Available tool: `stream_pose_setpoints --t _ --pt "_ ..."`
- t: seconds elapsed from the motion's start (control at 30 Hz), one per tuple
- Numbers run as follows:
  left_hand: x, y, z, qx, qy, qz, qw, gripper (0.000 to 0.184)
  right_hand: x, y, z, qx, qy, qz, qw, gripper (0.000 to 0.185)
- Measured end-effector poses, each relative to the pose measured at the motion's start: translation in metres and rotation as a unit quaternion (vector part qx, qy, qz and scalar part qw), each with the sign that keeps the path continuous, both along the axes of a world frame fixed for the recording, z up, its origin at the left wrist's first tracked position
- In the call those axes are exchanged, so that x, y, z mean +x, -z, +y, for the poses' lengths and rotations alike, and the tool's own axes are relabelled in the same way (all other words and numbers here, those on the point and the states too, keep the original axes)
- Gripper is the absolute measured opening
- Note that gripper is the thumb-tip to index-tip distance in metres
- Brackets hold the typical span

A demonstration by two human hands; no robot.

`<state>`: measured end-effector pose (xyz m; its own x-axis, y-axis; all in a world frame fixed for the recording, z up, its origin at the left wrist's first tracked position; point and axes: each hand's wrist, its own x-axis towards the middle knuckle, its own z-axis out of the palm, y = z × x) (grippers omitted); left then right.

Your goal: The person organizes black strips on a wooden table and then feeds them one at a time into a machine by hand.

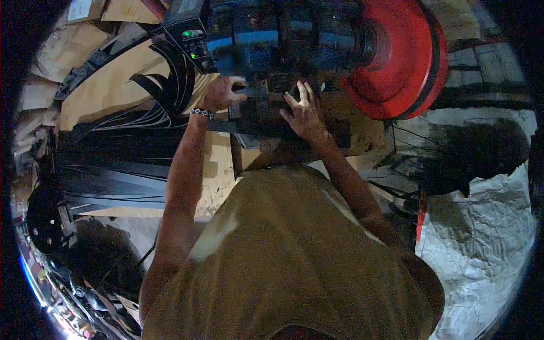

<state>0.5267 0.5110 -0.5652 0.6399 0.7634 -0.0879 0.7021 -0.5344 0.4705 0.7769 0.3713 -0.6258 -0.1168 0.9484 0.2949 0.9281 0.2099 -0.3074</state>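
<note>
A dark blue machine (260, 37) with a large red wheel (396, 56) on its right side stands in front of me. My left hand (221, 95), with a patterned band on the wrist, reaches to the machine's front left. Its thumb and fingers are apart around a dark gap; I see nothing clearly gripped. My right hand (306, 110) is at the machine's dark work area, fingers spread, beside a dark part too dim to name. Below my left hand a flat black strip (222, 126) runs toward the machine.
A pile of long black strips (124, 150) lies on a wooden board (102, 105) at left, with some strips curling upward. A control box (192, 45) with green lights is at the machine's left. A crumpled pale sheet (481, 232) covers the floor at right.
</note>
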Motion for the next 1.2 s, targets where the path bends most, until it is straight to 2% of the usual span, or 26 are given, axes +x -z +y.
stream_pose_setpoints --t 0.13,0.2,0.3,0.4,0.43,0.47,0.53,0.57,0.67,0.73,0.77,0.8,0.87,0.97,1.0,1.07,1.13,1.2 --pt "0.014 0.003 -0.002 0.019 0.000 0.073 0.997 0.055 0.004 -0.017 -0.008 -0.073 0.058 0.033 0.995 0.046" --pt "0.021 -0.023 -0.011 -0.014 -0.009 0.084 0.996 0.050 0.014 -0.024 -0.015 -0.091 0.060 0.079 0.991 0.042" --pt "0.023 -0.037 -0.018 -0.060 -0.032 0.060 0.996 0.046 0.024 -0.050 -0.030 -0.155 0.111 0.215 0.958 0.035" --pt "0.024 -0.040 -0.019 -0.089 -0.048 0.052 0.994 0.045 0.059 -0.041 -0.034 -0.135 0.068 0.252 0.956 0.031" --pt "0.026 -0.042 -0.019 -0.098 -0.051 0.053 0.992 0.045 0.057 -0.042 -0.040 -0.119 0.140 0.301 0.936 0.030" --pt "0.027 -0.046 -0.020 -0.094 -0.051 0.063 0.992 0.045 0.056 -0.051 -0.044 -0.120 0.155 0.332 0.923 0.029" --pt "0.029 -0.054 -0.024 -0.085 -0.051 0.082 0.992 0.045 0.057 -0.077 -0.045 -0.120 0.186 0.394 0.892 0.030" --pt "0.029 -0.053 -0.023 -0.086 -0.047 0.082 0.992 0.045 0.057 -0.084 -0.041 -0.099 0.187 0.364 0.907 0.034" --pt "0.029 -0.051 -0.021 -0.077 -0.038 0.098 0.991 0.046 0.071 -0.048 -0.021 -0.109 0.160 0.392 0.899 0.041" --pt "0.031 -0.053 -0.021 -0.054 -0.033 0.128 0.990 0.046 0.062 -0.047 -0.007 -0.152 0.191 0.443 0.862 0.046" --pt "0.029 -0.044 -0.020 -0.051 -0.033 0.105 0.993 0.045 0.056 -0.052 -0.002 -0.173 0.205 0.468 0.842 0.049" --pt "0.025 -0.026 -0.015 -0.048 -0.035 0.082 0.995 0.045 0.054 -0.059 -0.003 -0.163 0.211 0.452 0.851 0.051" --pt "0.023 -0.029 -0.016 -0.061 -0.036 0.065 0.995 0.044 0.050 -0.070 -0.015 -0.144 0.223 0.418 0.869 0.055" --pt "0.024 -0.033 -0.017 -0.081 -0.034 0.060 0.994 0.044 0.055 -0.054 -0.022 -0.147 0.155 0.448 0.868 0.059" --pt "0.021 -0.026 -0.017 -0.069 -0.037 0.047 0.996 0.044 0.057 -0.053 -0.026 -0.198 0.174 0.392 0.881 0.055" --pt "0.015 -0.017 -0.016 -0.043 -0.032 0.025 0.998 0.043 0.038 -0.089 -0.037 -0.294 0.209 0.276 0.891 0.050" --pt "0.005 -0.012 -0.011 -0.015 -0.015 0.006 1.000 0.043 0.030 -0.054 -0.048 -0.227 0.115 0.238 0.937 0.038" --pt "-0.013 -0.016 -0.005 -0.072 -0.011 -0.098 0.993 0.043 0.020 -0.040 -0.058 -0.173 0.050 0.174 0.968 0.033"
